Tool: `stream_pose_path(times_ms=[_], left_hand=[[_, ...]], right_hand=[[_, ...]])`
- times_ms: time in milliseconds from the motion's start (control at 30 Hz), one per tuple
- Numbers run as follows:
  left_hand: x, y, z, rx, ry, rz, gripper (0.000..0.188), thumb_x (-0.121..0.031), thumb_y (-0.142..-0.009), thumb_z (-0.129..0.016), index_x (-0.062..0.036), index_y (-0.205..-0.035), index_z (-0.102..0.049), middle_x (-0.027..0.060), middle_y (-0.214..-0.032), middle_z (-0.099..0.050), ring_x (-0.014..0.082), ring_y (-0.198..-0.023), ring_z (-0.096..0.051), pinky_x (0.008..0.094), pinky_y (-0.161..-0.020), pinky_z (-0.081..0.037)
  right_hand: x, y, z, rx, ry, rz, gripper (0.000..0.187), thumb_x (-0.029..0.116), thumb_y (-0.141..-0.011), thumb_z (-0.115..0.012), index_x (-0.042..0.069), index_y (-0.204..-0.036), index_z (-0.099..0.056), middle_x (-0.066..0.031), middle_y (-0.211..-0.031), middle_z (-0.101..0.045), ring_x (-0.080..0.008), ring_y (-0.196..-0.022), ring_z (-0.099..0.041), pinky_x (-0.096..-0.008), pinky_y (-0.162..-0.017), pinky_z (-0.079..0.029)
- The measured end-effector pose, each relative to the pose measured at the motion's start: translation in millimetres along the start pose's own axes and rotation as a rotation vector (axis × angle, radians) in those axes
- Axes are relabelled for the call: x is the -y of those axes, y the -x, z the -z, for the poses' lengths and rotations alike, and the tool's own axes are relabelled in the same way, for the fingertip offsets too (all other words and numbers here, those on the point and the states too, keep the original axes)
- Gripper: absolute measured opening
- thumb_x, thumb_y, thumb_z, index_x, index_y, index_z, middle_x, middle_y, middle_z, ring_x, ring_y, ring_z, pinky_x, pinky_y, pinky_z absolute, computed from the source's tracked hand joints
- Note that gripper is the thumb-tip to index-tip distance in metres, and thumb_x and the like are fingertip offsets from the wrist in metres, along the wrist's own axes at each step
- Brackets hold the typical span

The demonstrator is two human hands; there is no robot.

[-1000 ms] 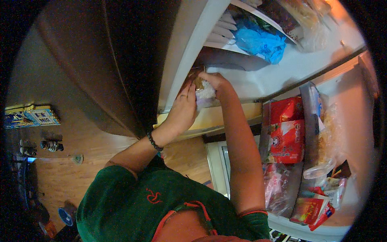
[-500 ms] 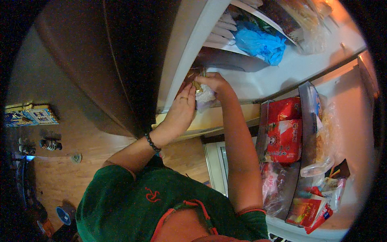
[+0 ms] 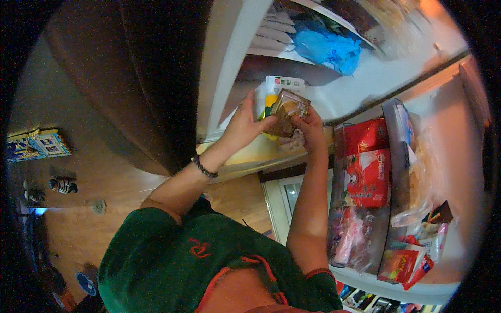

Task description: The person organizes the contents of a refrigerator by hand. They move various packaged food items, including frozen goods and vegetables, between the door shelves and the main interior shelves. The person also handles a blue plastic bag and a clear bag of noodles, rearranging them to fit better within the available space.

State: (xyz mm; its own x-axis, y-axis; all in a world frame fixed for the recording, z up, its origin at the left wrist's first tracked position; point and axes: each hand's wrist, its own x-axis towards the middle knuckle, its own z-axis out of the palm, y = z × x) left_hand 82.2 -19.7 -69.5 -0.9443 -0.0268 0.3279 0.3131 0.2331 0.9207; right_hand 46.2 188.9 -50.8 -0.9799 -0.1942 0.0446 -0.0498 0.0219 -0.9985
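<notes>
In front of the open fridge, my two hands hold a small stack of packages together. My left hand (image 3: 244,124) grips a white carton with yellow and green print (image 3: 285,83) from its left side, its thumb resting on a brown see-through packet (image 3: 288,110). My right hand (image 3: 313,128) is closed on the right edge of that brown packet, which lies over the carton. A pale crumpled bundle (image 3: 293,142) shows below the packet, next to my right fingers; its kind is unclear.
Above my hands, a fridge drawer (image 3: 261,70) sits below a shelf with a blue plastic bag (image 3: 329,49). On the right, door bins hold red packages (image 3: 368,175), clear bags and sachets (image 3: 402,263). A dark door panel (image 3: 162,78) stands left, beside wooden floor (image 3: 125,208).
Both hands have come up and out from the drawer's near edge and moved apart. The white carton and brown packet now show plainly between them. The view has shifted slightly.
</notes>
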Motion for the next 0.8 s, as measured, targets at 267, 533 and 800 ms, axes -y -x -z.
stream_pose_path(times_ms=[267, 533, 800], left_hand=[[3, -43, -32, 0.002, 0.386, -0.27, 0.041, -0.002, -0.082, -0.061, 0.0016, -0.117, -0.042, 0.0172, -0.1, -0.061, 0.0243, -0.092, -0.06, 0.0335, -0.083, -0.047], [42, -59, -22, 0.102, 0.295, -0.106, 0.047, 0.002, -0.081, -0.059, -0.0006, -0.122, -0.037, 0.0133, -0.11, -0.054, 0.0192, -0.103, -0.053, 0.0317, -0.091, -0.043], [30, -51, -18, 0.028, 0.323, -0.001, 0.06, 0.001, -0.076, -0.068, -0.0038, -0.127, -0.039, 0.0085, -0.115, -0.054, 0.0176, -0.107, -0.052, 0.0314, -0.095, -0.042]], right_hand=[[1, -8, -12, -0.206, 0.144, 0.307, 0.051, 0.009, -0.075, -0.074, 0.003, -0.119, -0.049, -0.0101, -0.105, -0.062, -0.0166, -0.095, -0.059, -0.031, -0.08, -0.05], [-29, -26, -26, -0.216, 0.301, 0.176, 0.06, 0.012, -0.07, -0.077, 0.001, -0.12, -0.045, -0.0113, -0.107, -0.058, -0.0206, -0.096, -0.057, -0.0332, -0.082, -0.047], [-31, -23, -40, -0.16, 0.299, 0.249, 0.061, 0.016, -0.067, -0.077, -0.001, -0.117, -0.046, -0.018, -0.107, -0.058, -0.0315, -0.098, -0.057, -0.0402, -0.088, -0.045]])
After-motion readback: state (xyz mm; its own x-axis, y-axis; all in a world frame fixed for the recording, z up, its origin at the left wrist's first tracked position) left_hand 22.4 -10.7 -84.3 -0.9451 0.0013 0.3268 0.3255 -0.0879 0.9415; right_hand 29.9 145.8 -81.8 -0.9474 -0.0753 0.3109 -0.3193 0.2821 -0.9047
